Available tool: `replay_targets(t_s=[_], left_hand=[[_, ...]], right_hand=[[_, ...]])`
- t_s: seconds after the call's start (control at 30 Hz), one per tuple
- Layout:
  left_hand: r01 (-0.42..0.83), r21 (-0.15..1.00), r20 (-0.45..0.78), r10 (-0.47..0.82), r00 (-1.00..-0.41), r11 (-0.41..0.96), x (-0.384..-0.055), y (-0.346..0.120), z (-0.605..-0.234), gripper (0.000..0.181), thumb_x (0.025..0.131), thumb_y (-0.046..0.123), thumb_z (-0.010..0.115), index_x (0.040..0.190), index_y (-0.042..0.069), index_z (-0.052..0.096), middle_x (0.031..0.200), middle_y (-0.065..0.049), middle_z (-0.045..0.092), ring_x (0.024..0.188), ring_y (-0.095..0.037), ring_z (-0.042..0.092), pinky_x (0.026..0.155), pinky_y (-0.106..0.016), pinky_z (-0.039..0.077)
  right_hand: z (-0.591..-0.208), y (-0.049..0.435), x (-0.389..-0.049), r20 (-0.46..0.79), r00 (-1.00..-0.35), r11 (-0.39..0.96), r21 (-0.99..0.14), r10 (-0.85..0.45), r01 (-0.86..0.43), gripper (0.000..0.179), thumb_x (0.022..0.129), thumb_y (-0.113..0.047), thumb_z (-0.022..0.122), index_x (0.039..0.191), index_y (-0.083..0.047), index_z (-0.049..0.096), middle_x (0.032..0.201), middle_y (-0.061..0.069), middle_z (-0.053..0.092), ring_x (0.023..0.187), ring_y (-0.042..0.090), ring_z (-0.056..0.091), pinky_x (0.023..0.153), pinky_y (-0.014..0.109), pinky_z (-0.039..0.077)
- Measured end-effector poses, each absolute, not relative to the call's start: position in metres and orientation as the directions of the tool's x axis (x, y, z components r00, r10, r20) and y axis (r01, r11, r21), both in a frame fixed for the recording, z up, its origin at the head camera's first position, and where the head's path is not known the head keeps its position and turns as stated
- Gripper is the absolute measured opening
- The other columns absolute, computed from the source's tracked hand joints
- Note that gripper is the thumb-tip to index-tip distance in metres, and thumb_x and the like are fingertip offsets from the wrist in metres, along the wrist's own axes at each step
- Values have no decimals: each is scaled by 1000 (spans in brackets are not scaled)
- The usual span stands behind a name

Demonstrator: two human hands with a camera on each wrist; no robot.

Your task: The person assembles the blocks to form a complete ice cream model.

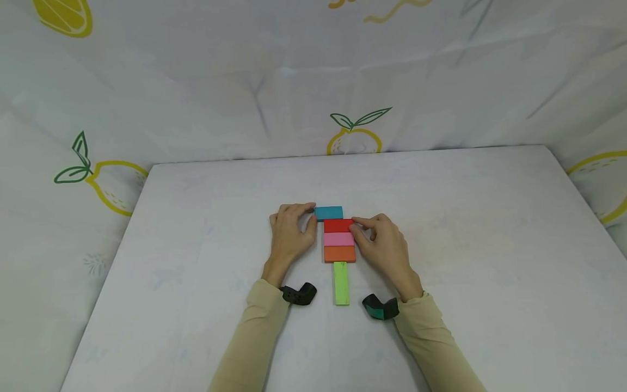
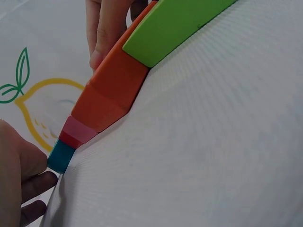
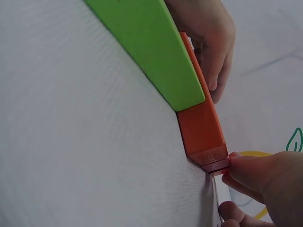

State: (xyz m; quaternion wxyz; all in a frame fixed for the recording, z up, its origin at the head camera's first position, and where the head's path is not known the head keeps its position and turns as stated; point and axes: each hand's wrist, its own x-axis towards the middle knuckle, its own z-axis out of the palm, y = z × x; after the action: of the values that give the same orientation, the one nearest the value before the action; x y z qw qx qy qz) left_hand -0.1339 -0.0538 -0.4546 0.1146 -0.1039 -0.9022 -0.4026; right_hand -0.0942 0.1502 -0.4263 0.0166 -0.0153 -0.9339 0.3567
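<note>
Flat wooden blocks lie in a column on the white table. At the far end is a blue block (image 1: 329, 213), set a little left of the red block (image 1: 338, 226). A pink block (image 1: 338, 239) and an orange block (image 1: 339, 253) follow side by side, with a green block (image 1: 340, 283) pointing lengthwise toward me. My left hand (image 1: 292, 230) pinches the left end of the blue block between thumb and index finger. At the red block's right end, my right hand (image 1: 384, 245) holds it with thumb and index fingertips. The wrist views show the green block (image 3: 156, 56) meeting the orange block (image 2: 111, 85).
A white cloth covers the table (image 1: 196, 283), and its far edge meets a white curtain (image 1: 220, 98) with lemon prints. Dark wrist devices stick inward from both cuffs, the left device (image 1: 300, 294) and the right device (image 1: 380, 307), on either side of the green block.
</note>
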Motion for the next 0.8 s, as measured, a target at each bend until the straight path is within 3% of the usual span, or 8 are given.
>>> replay_targets(t_s=[0.8], left_hand=[[305, 674, 279, 151, -949, 673, -136, -53, -455, 29, 96, 19, 64, 122, 14, 76, 121, -4, 76, 116, -26, 58, 96, -50, 33]], right_hand=[[-427, 151, -95, 35, -999, 744, -668, 30, -1, 33, 95, -24, 70, 124, -8, 74, 94, 16, 63, 68, 19, 50, 52, 27, 34]])
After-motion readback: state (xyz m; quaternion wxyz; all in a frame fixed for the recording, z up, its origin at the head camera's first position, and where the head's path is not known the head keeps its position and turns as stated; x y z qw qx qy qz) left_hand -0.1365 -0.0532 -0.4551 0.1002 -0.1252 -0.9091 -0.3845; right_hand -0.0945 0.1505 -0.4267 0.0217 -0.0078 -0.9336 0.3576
